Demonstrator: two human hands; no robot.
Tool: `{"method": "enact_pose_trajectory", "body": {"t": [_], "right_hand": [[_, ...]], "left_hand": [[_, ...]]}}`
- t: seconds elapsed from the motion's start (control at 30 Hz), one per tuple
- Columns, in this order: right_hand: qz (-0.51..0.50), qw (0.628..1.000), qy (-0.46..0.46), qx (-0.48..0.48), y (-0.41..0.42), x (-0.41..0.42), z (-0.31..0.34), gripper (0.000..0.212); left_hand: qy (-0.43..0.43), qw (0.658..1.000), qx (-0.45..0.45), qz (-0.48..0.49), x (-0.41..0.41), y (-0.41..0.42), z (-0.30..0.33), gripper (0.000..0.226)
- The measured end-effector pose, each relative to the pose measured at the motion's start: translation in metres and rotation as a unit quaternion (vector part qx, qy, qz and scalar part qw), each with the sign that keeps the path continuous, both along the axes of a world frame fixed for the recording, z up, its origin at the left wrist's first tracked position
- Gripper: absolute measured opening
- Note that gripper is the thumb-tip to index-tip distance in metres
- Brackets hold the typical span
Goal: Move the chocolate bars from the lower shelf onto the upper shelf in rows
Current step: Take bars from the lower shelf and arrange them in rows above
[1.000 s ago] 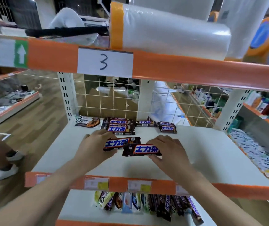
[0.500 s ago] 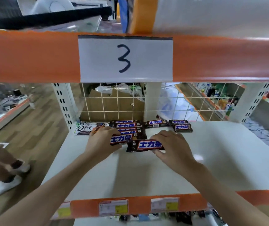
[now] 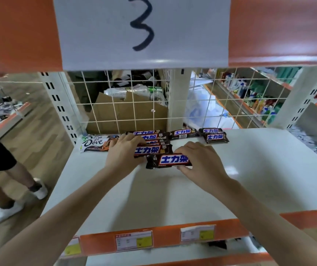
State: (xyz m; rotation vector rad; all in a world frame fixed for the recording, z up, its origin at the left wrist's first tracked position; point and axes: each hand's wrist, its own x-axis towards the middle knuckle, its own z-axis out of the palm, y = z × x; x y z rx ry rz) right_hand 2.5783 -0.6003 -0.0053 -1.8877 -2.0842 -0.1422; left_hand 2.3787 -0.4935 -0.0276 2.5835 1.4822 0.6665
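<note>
A brown chocolate bar (image 3: 170, 161) lies on the white upper shelf (image 3: 249, 169), pinched at its right end by the right hand (image 3: 198, 162). At its 10 o'clock, a second bar (image 3: 151, 150) is gripped by the left hand (image 3: 124, 152), touching the stacked bars (image 3: 153, 136) behind. A Dove bar (image 3: 94, 145) lies at 9 o'clock, and two more bars (image 3: 214, 135) at 2 o'clock.

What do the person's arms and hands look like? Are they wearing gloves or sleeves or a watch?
No gloves: the left hand and right hand are bare. No sleeves show either; both forearms are uncovered all the way to the bottom edge of the picture. I can't see a watch, bracelet or ring on either wrist or on the fingers.
</note>
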Motion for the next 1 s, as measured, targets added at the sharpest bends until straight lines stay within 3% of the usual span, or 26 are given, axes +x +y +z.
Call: {"method": "enact_pose_trajectory", "body": {"t": [0.43,0.77,1.0], "right_hand": [[-0.003,1.0,0.008,-0.012,0.0,-0.001,-0.001,0.031],[-0.006,1.0,0.013,-0.012,-0.005,0.0,0.001,0.033],[-0.001,1.0,0.009,-0.009,-0.005,-0.004,0.001,0.034]], "left_hand": [[0.001,0.999,0.016,-0.028,-0.008,0.0,-0.005,0.04],[0.067,0.993,0.062,-0.069,-0.01,0.006,-0.003,0.034],[0.068,0.994,0.059,-0.068,-0.013,0.004,-0.001,0.038]]}}
